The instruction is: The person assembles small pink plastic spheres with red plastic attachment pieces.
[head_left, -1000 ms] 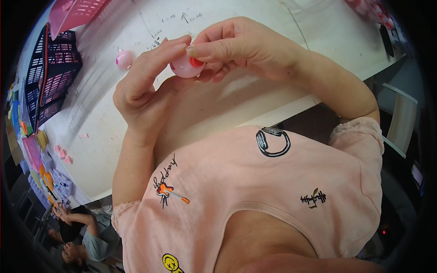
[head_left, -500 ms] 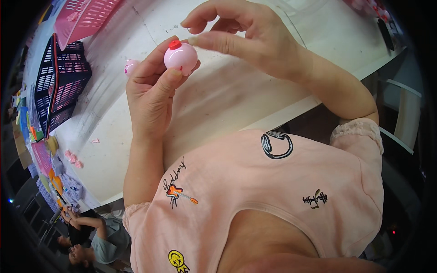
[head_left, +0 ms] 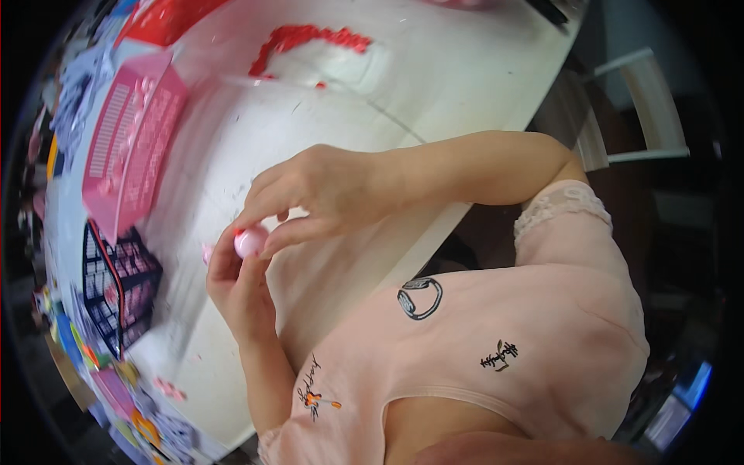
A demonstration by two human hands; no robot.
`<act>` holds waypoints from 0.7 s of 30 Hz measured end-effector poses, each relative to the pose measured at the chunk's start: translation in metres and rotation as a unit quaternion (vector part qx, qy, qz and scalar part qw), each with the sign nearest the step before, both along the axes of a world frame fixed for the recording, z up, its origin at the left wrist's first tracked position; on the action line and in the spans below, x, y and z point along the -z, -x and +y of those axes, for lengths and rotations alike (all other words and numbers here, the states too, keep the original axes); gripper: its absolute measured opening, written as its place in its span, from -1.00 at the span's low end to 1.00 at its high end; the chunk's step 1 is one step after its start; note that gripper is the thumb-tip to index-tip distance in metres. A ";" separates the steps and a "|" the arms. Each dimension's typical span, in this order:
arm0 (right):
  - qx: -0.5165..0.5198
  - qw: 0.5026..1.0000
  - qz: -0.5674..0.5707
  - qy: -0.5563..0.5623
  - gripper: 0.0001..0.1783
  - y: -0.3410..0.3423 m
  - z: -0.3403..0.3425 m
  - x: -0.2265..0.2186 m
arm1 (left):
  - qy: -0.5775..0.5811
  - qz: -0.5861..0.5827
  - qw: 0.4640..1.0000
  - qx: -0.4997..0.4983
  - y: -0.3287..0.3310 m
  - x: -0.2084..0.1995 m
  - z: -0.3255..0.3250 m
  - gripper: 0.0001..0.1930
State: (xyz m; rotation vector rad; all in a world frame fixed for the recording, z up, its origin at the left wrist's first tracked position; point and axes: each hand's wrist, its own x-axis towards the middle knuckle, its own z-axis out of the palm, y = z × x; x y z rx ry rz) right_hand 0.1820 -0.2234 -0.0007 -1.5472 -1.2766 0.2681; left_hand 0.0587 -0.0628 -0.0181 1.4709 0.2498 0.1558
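Observation:
A small glossy pink ball with a red cap-like piece on its upper left is held over the white table. My left hand grips it from below and the left, its fingers wrapped round it. From above, my right hand closes on the same ball, with the fingertips by the red piece and the thumb against the ball's right side. Those fingers partly hide the red piece. Just beyond my left hand, a second pink piece shows on the table, mostly hidden.
At the left stand a pink basket with pink pieces in it and a dark blue basket. A row of small red pieces lies farther back, near a red container. Small pink pieces lie at near left. A chair stands right.
My right hand has come down from beside the ball onto it. The view has shifted, bringing the red pieces into sight and placing both hands lower and farther left.

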 end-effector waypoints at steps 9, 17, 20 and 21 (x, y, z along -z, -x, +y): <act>0.258 0.944 -0.192 0.075 -0.82 -0.125 -0.057 -0.048 | 0.137 -0.067 0.988 0.021 0.006 0.003 0.014 -0.56; 0.285 0.776 -0.338 0.450 -0.85 -0.141 -0.060 -0.021 | 0.175 -0.074 0.982 0.010 0.010 0.008 0.022 -0.51; 0.307 0.795 -0.330 0.405 -0.83 -0.161 -0.049 0.012 | 0.172 -0.057 0.983 -0.014 0.012 0.004 0.021 -0.49; 0.279 0.809 -0.326 0.401 -0.83 -0.155 -0.035 0.014 | 0.173 -0.039 0.983 -0.053 0.017 0.007 0.024 -0.47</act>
